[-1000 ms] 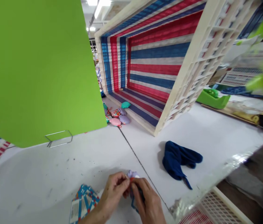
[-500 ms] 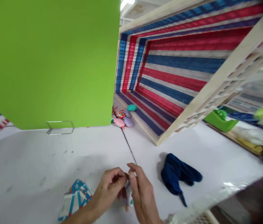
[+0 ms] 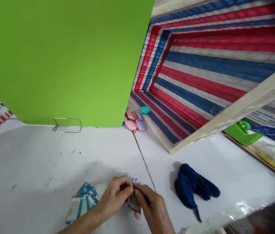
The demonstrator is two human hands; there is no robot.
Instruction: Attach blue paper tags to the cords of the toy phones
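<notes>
My left hand [image 3: 118, 193] is closed in a pinch near the table's front, its fingertips meeting those of my right hand [image 3: 152, 203]. Between the two hands hangs a small dark flat piece [image 3: 135, 204] with a bluish edge, gripped by my right thumb and fingers. What my left fingertips pinch is too small to name. A lilac bit [image 3: 136, 180] of some small object peeks out just beyond the fingers; the rest of it is covered. Beside my left wrist lies a fanned pile of blue and white printed cards [image 3: 82, 202].
To the right lies a dark blue cloth item [image 3: 191, 187]. A large green panel [image 3: 61, 65] with a wire handle [image 3: 67, 125] stands ahead. Next to it, a tilted crate [image 3: 174, 148] lined with striped sheeting has several small colourful pouches [image 3: 135, 122] at its corner. A green tape dispenser [image 3: 243, 133] sits far right.
My right hand has turned and its fingers have closed in against my left fingertips; the dark flat piece now shows between the hands. The camera view has shifted slightly.
</notes>
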